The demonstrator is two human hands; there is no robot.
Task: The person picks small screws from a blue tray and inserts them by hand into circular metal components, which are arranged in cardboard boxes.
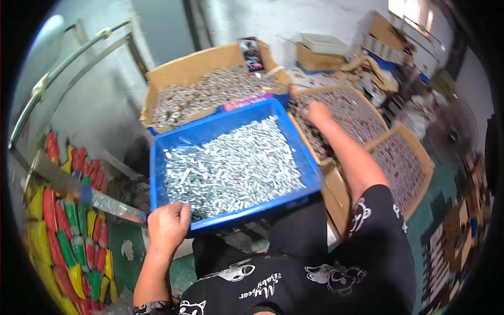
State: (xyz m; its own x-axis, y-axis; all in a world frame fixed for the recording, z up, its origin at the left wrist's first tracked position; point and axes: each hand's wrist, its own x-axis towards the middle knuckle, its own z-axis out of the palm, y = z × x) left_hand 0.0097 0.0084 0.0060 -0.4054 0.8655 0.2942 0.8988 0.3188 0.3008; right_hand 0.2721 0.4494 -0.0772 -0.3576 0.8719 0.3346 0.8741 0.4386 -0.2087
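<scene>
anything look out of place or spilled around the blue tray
One oddity: a lit phone stands at the back edge of the cardboard box of small parts, an unusual spot. I see nothing spilled from the blue tray.

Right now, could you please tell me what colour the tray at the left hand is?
The tray is blue, clearest in the head view.

We are seeing the right hand [317, 113] hiding its own fingertips, so we are failing to tell whether they are gripping anything. The left hand [168, 226] is covering the near-left corner of the blue tray [299, 149]; the lower edge is cutting off our black shirt [378, 257].
</scene>
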